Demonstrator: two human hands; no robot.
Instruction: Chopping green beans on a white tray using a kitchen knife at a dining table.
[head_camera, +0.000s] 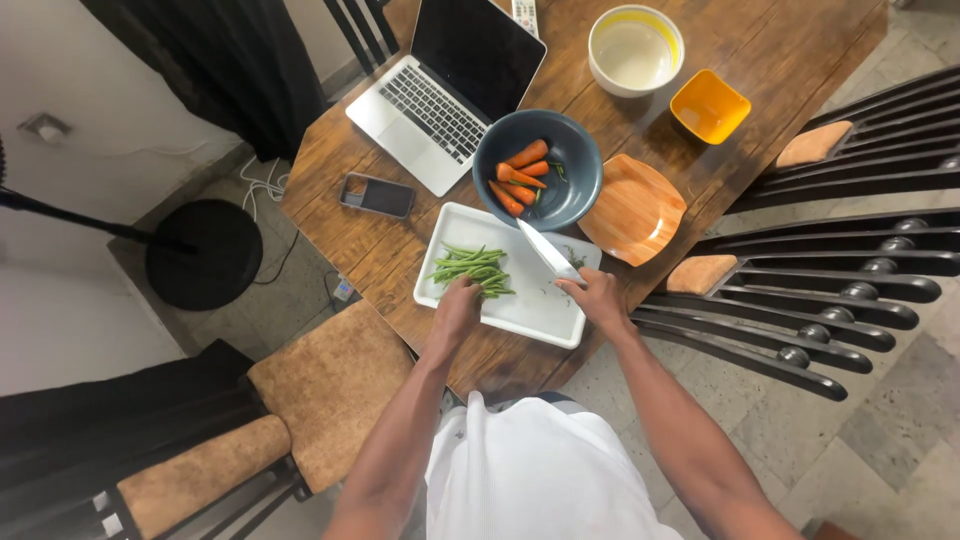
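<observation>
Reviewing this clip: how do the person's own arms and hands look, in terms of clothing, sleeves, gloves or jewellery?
Both forearms are bare from above the elbow down. The left hand and right hand wear no gloves, and no watch, ring or bracelet can be made out. A white garment covers the torso; its sleeves are out of view.

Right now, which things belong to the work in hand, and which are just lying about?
In use: left hand on green beans, right hand holding knife, white cutting board, bowl of carrots.
Lying about: laptop, phone, white bowl, yellow dish, wooden plate.
</observation>
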